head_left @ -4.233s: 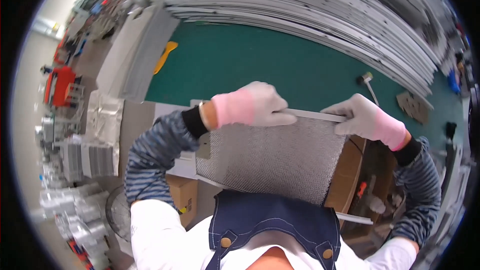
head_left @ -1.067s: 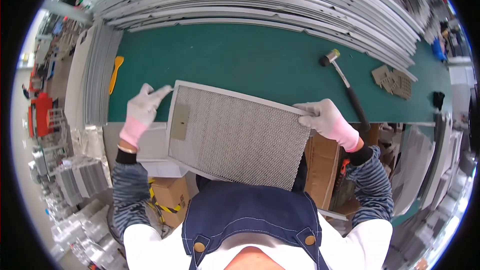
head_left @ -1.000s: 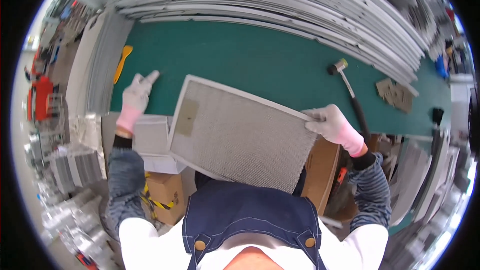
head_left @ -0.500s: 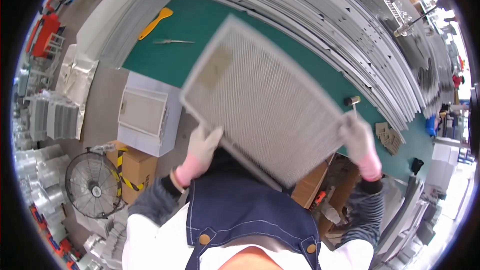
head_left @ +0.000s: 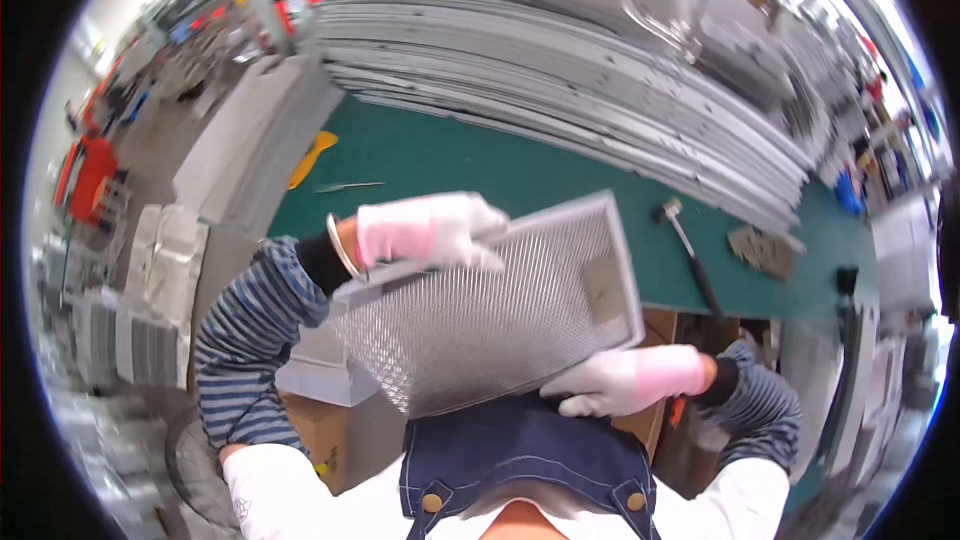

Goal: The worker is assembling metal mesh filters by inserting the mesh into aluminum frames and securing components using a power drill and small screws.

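Green matting covers the bench (head_left: 520,175), with a long stack of grey metal panels (head_left: 560,90) along its far edge. I see both hands in pink-and-white gloves holding a rectangular metal mesh filter panel (head_left: 490,310) in the air above the bench's near edge, close to the denim apron. My left hand (head_left: 430,230) grips the upper left rim, fingers (head_left: 478,240) curled over the frame. My right hand (head_left: 625,380) supports the lower right edge, fingers pressed together under it. On the bench lie a hammer (head_left: 688,250) to the right and a yellow knife (head_left: 312,157) to the left.
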The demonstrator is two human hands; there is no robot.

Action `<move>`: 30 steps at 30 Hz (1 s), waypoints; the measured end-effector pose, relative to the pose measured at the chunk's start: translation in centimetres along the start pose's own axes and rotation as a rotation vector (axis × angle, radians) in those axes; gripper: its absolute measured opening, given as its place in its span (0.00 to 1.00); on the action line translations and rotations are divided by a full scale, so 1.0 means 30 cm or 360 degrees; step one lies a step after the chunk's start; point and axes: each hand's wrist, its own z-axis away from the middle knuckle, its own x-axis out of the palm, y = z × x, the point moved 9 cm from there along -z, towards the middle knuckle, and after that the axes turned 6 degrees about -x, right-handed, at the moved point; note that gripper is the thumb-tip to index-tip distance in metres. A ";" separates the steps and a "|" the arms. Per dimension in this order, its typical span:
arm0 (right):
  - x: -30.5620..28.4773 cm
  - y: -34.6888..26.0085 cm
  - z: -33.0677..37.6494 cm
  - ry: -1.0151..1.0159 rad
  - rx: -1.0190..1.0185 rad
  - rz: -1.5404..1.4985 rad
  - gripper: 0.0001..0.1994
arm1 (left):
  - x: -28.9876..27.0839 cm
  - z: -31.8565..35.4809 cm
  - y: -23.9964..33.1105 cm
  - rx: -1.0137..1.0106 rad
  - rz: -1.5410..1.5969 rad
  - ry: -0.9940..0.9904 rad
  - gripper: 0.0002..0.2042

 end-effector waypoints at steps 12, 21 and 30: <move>-0.338 0.094 0.267 0.0910 0.0076 0.0782 0.15 | 0.241 -0.235 0.219 0.0101 -0.0119 -0.0536 0.16; -0.286 0.129 0.248 0.0857 0.0001 0.0283 0.11 | 0.219 -0.202 0.224 -0.0042 0.0085 -0.0582 0.18; -0.275 0.151 0.255 0.0976 0.0242 0.0495 0.08 | 0.237 -0.229 0.246 -0.0064 -0.0081 -0.0486 0.16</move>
